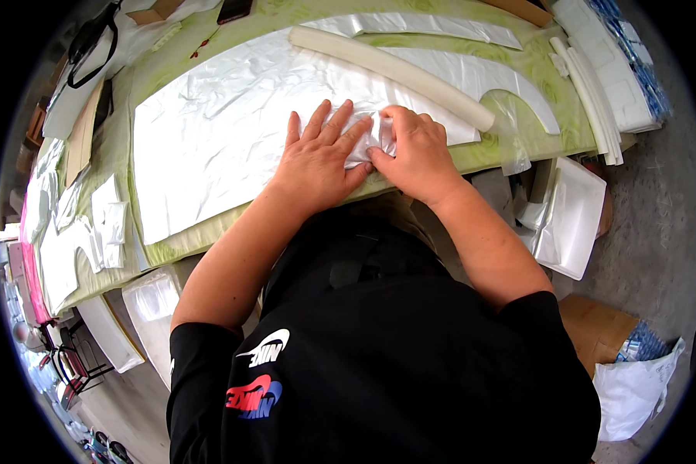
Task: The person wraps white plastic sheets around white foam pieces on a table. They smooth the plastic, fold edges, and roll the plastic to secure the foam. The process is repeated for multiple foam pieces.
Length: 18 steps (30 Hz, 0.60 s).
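Observation:
A large white sheet (209,131) with a shiny, wrinkled film surface is spread over the green cloth-covered table. My left hand (315,162) lies flat on it near the table's front edge, fingers spread. Just to its right, my right hand (421,155) pinches a bunched piece of thin clear plastic film (375,138) between thumb and fingers. The left thumb and forefinger touch the same crumpled film. Beyond the right hand, a long cream-coloured tube (387,75) lies slantwise across the sheet.
White curved cut-outs (510,81) lie at the back right, with white strips (591,100) beside them. Smaller white pieces (60,255) lie at the left end. A white foam box (584,220) stands below the right edge, and a cardboard box (595,329) is on the floor.

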Motion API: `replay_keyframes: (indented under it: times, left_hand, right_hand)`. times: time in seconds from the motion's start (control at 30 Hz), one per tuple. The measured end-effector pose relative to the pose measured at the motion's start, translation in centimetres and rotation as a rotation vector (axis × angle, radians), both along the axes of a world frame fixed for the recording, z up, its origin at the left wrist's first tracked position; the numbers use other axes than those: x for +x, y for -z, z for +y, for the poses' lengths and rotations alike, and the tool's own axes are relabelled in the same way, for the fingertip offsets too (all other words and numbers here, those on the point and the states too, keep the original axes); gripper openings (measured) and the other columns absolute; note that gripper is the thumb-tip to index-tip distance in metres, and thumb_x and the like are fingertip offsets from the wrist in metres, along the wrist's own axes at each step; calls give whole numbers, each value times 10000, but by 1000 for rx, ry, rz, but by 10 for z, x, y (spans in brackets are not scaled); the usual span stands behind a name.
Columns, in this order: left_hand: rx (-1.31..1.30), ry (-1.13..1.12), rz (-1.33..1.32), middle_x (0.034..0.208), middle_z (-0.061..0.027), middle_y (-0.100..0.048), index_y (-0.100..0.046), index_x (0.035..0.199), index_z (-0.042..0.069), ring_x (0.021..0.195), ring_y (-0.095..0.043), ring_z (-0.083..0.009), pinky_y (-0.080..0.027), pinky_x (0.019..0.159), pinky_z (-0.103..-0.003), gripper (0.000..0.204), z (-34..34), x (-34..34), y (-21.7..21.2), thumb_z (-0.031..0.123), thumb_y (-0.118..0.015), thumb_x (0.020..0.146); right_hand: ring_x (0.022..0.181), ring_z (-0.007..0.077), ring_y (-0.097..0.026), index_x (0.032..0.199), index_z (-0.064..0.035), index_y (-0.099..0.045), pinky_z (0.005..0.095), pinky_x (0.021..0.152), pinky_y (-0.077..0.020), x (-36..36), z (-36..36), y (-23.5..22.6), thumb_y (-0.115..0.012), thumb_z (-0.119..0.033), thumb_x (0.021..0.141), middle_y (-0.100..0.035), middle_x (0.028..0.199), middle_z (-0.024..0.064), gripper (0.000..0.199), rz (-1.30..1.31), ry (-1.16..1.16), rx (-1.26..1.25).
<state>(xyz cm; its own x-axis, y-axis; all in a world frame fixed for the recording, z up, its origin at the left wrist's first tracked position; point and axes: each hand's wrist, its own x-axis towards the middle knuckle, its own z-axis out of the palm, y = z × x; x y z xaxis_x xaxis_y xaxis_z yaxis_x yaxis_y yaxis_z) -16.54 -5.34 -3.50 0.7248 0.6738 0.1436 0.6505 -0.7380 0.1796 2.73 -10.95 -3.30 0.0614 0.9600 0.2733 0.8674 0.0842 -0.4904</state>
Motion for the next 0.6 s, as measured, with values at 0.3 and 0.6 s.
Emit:
replay_keyframes:
  times: [0.3, 0.6]
  left_hand:
    - [-1101, -152, -571, 1324, -121, -652, -553, 1378, 12, 1185, -635, -223, -497, 1040, -339, 450, -73, -67, -21, 96, -702, 962]
    - [-1860, -602, -1275, 1212, -171, -678, -560, 1296, -50, 1106, -681, -256, -542, 985, -420, 397, -81, -93, 12, 278, -553, 1072]
  right_hand:
    - [1020, 313, -614, 1287, -152, -676, 444, 939, -454, -1, 12, -12, -726, -357, 807, -668, 1013, 76, 524, -182, -27, -129]
    - [1030, 319, -601, 1197, -121, -712, 430, 932, -475, -67, -23, -21, -720, -348, 825, -643, 1104, 129, 436, 41, -479, -203]
